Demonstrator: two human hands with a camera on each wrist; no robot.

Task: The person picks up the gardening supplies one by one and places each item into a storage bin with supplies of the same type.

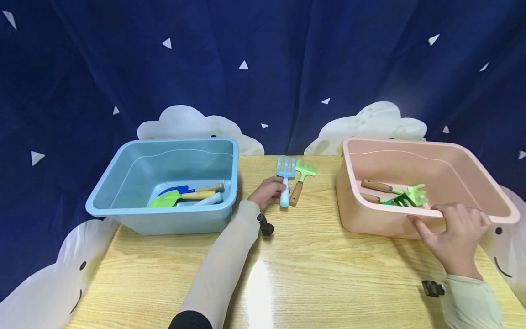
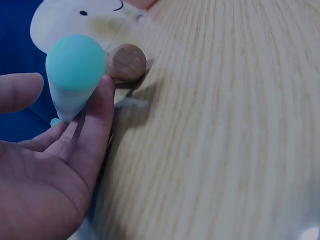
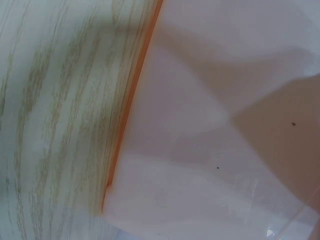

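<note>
My left hand (image 1: 269,192) is at a blue toy hand fork (image 1: 285,176), its fingers round the pale handle. In the left wrist view the handle's turquoise end (image 2: 75,62) lies between thumb and fingers. Just right of it is a green hand rake (image 1: 305,171) with a wooden handle (image 2: 127,62). My right hand (image 1: 458,233) grips the near rim of a pink tub (image 1: 349,183), thumb outside and fingers over the edge. Only the tub's pink wall (image 3: 200,125) and the table show in the right wrist view; that hand is hidden there.
A blue tub (image 1: 164,219) on the left holds a blue trowel (image 1: 176,189), a green trowel (image 1: 166,199) and a pale blue handle (image 1: 211,199). Inside the pink tub lie a light green rake (image 1: 417,195) and a dark green tool (image 1: 402,199). A dark curtain (image 1: 263,68) hangs behind.
</note>
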